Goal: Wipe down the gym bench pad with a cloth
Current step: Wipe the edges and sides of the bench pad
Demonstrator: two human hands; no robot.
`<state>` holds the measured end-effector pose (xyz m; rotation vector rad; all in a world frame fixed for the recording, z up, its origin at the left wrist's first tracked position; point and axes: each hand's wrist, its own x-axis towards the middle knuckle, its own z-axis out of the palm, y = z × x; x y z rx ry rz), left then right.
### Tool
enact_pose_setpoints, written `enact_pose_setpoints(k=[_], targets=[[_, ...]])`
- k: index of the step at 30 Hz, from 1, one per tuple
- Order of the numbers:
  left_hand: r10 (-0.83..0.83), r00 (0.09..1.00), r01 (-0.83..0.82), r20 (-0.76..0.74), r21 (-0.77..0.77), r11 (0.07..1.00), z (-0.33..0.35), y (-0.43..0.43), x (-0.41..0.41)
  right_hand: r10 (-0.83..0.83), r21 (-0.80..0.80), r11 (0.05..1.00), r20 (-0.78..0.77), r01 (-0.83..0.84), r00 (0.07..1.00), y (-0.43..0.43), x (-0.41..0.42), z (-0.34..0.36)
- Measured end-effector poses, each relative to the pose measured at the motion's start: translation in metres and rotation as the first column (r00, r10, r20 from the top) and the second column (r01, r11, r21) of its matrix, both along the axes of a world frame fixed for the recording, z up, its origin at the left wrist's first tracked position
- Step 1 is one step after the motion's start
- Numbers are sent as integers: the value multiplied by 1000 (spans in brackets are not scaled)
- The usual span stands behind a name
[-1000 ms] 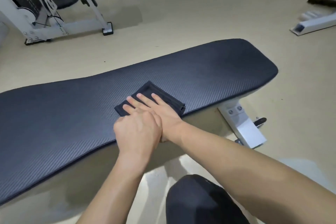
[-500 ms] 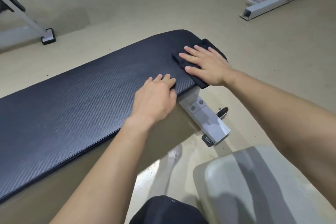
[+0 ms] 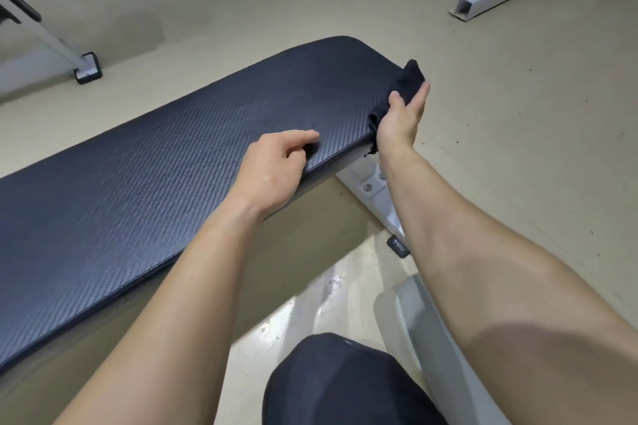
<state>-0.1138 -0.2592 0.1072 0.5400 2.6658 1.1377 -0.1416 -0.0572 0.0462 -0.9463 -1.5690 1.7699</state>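
Right hand (image 3: 400, 117) clutches the bunched cloth (image 3: 407, 83) against the bench pad's (image 3: 172, 166) end edge to wipe it, left hand (image 3: 272, 166) resting loose, steadying.

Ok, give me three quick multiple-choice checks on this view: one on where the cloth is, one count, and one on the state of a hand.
1. Where on the dark blue textured bench pad is the dark cloth?
A. Its middle.
B. Its right end.
C. Its left end.

2. How many hands touch the cloth?
A. None.
B. One.
C. Two.

3. What is the left hand doing?
A. Resting on the pad's near edge, holding nothing.
B. Gripping the cloth.
C. Raised clear of the pad.

Answers:
1 B: the cloth is bunched against the pad's end edge.
2 B: only the right hand pinches it.
3 A: its fingers lie loosely on the pad with nothing in them.
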Motion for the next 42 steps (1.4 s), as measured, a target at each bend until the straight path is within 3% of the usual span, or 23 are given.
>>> enact_pose_setpoints(k=[4,8,14,20,24,29,33,35,37,40,42], targets=[[9,1000,-9,7,15,1000,6,-21,14,-31,-77,997,1,31,1000,-45,17,0],[42,996,-56,80,186,981,13,-64,27,3,-124,992,62,5,998,-95,34,2],[180,964,-240,195,349,906,15,-136,51,70,-166,984,52,-60,996,-202,61,6],[355,901,-430,249,408,805,17,-199,80,106,-144,986,112,-89,988,-285,80,9],[535,803,-593,263,447,670,15,-229,102,184,-139,977,174,-161,967,-350,99,14],[778,619,-760,110,336,557,-8,-259,149,409,-206,908,243,-366,879,-417,127,24],[770,482,-874,418,177,452,-39,-264,176,565,-279,817,209,-505,798,-429,148,24],[719,463,-878,518,153,454,-43,-256,177,622,-319,769,172,-554,764,-422,157,21],[698,489,-865,523,184,468,-38,-242,170,623,-411,742,129,-530,772,-408,150,22],[650,571,-819,501,289,496,-26,-212,156,490,-624,712,112,-323,864,-378,121,31],[626,577,-814,525,304,496,-21,-188,148,396,-709,674,111,-206,912,-355,104,35]])
